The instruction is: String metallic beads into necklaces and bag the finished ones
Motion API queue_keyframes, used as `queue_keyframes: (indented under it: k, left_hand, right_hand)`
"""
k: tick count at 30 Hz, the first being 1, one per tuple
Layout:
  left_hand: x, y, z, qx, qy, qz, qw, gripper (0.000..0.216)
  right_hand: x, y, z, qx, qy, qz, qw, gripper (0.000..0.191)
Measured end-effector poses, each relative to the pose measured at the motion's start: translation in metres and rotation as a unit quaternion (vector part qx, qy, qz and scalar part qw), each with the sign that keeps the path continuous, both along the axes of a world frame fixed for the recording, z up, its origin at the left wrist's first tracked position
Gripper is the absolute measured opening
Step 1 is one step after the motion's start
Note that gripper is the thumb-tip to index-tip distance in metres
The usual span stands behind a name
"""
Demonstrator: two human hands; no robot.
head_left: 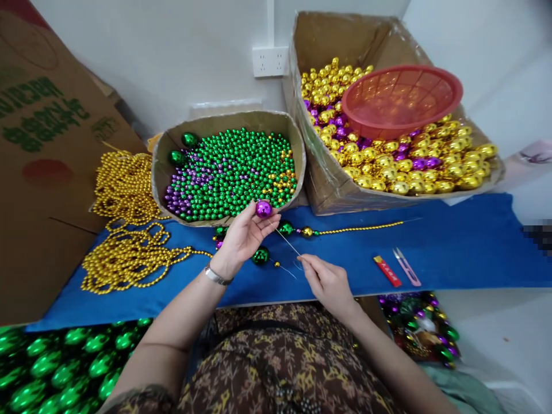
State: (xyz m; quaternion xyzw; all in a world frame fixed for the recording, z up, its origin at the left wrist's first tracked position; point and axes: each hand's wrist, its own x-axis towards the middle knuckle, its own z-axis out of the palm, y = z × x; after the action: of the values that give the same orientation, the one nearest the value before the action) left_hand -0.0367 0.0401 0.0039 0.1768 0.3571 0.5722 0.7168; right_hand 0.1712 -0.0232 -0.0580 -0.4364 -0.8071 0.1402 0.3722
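Note:
My left hand (246,234), wearing a silver bracelet, holds a shiny purple ball (263,209) at its fingertips, above the near rim of the small bead box. Closed in a pinch, my right hand (326,282) grips a thin pale thread (287,241) that runs straight up to the left fingers. Whether it passes through the ball is hidden. Beneath the hands lie a green ball (260,255) and a small gold bead (277,264) on a loose thread end. Farther back, a strand of small gold beads (362,228) stretches right from a larger gold bead (306,232) and a green ball (285,228).
A cardboard box (228,115) holds green, purple and gold beads. Beside it, a bigger box (321,190) contains gold and purple balls and a red basket (401,100). Gold bead strands (123,264) lie left. Thread snips (406,267) and a red packet (387,271) rest right on blue cloth (466,247).

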Motion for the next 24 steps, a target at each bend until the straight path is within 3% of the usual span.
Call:
queue_keyframes:
  k: [10,17,24]
  left_hand:
    - [0.001,-0.006,-0.005,0.011,0.025,0.006,1.000,0.031]
    - [0.014,-0.020,-0.016,0.114,0.122,0.008,0.986,0.031]
    - [0.014,-0.022,-0.015,0.106,0.115,-0.009,0.988,0.029]
  right_hand:
    - [-0.002,0.001,-0.002,0.010,-0.003,0.001,1.000,0.020]
    - [-0.003,0.001,-0.001,-0.009,0.004,-0.008,1.000,0.021]
    - [-0.003,0.001,0.000,-0.009,0.013,0.002,1.000,0.021]
